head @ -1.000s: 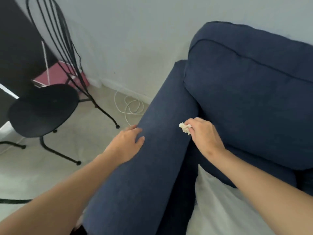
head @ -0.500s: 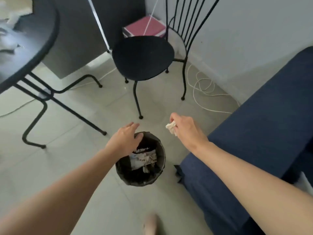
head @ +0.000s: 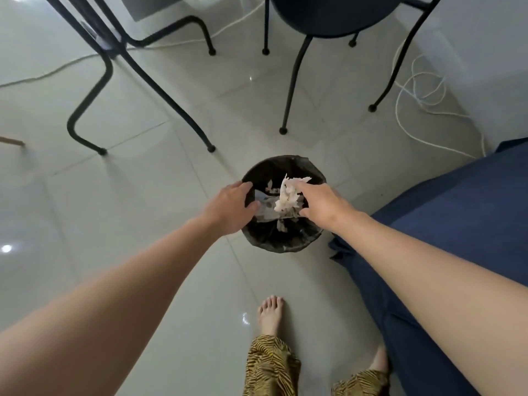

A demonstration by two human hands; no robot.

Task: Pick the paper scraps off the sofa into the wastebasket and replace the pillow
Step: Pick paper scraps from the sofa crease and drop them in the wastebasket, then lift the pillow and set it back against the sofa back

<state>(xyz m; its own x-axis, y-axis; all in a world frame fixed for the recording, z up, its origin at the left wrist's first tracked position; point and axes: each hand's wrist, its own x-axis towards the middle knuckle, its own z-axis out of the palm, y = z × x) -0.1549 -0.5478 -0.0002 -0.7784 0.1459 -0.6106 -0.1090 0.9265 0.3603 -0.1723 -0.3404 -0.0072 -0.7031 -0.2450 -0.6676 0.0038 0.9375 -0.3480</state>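
Observation:
The black wastebasket (head: 285,244) stands on the tiled floor beside the dark blue sofa (head: 463,224). It has a dark liner and holds paper scraps (head: 265,214). My right hand (head: 323,207) hangs over its right half with thumb and index finger spread. A crumpled white paper scrap (head: 288,195) sits just left of those fingertips, above the basket's mouth; whether it still touches them is unclear. My left hand (head: 231,207) hovers at the left rim, fingers loosely apart, holding nothing. The pillow is out of view.
A black chair (head: 297,67) and black table legs (head: 160,81) stand on the floor behind the basket. A white cable (head: 420,98) coils by the wall at right. My bare feet (head: 270,315) are just in front of the basket.
My view swung from the sofa down to the floor. My right hand carried the scrap over the basket and spread its fingers. My left hand stayed near the basket's left rim.

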